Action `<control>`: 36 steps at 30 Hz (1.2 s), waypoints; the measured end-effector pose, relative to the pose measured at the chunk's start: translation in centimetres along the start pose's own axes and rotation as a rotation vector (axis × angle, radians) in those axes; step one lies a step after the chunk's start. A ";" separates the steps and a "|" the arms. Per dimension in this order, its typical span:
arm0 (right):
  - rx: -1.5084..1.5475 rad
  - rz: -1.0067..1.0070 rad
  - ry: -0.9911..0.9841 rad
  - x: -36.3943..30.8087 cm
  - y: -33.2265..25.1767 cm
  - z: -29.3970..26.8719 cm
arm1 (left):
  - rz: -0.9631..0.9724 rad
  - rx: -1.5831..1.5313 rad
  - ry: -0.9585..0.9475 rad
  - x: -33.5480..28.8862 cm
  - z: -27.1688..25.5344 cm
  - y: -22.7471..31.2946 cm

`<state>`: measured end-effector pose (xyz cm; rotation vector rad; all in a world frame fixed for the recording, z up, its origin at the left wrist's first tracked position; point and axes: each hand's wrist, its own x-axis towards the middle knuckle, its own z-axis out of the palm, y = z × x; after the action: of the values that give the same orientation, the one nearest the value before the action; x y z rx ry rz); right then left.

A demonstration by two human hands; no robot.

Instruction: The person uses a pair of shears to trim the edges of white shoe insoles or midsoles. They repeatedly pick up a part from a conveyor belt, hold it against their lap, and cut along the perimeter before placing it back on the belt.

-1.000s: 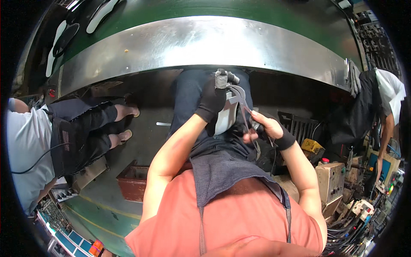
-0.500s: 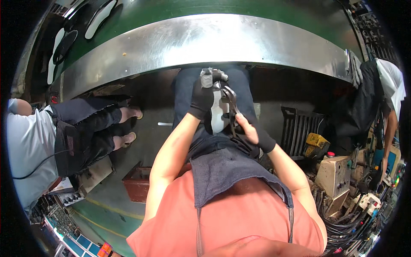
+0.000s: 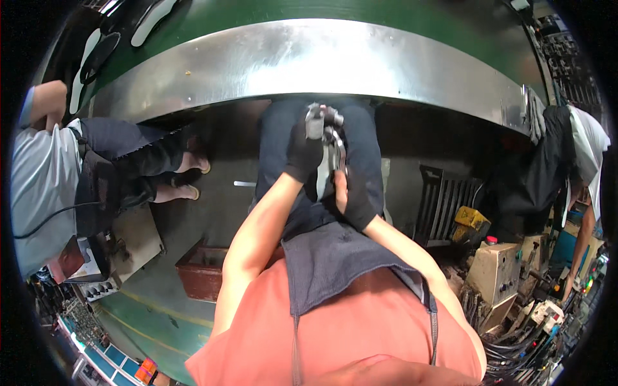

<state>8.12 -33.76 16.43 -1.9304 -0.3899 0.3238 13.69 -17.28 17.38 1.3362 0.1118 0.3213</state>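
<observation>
- Head view: a white piece (image 3: 324, 175) is held over the lap (image 3: 362, 132), near the worktop (image 3: 302, 64).
- Its far end is gripped by the curled left hand (image 3: 308, 143).
- Its grey strap (image 3: 341, 153) is touched by the right hand (image 3: 356, 193); how far the fingers are closed cannot be told.

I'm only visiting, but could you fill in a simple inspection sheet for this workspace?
Surface: green worktop with a shiny metal edge.
Things in hand: white piece, partly hidden; details blurred.
Clutter: pale sole-shaped piece and dark ones at the worktop's left.
Hands: left hand, grey-taped fingers, holds the white piece; right hand is close against it, grip unclear.
Cables: dark bundle at lower right.
Surroundings: people at both sides; reddish-brown box on the floor.
</observation>
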 end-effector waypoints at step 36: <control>-0.142 -0.127 -0.418 -0.4 -4.3 -6.4 | -0.428 -0.216 0.097 -5.5 -3.4 2.6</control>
<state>9.85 -37.74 22.89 -1.9604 -0.8246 0.6330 7.10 -15.19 18.48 1.0505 0.4264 0.0322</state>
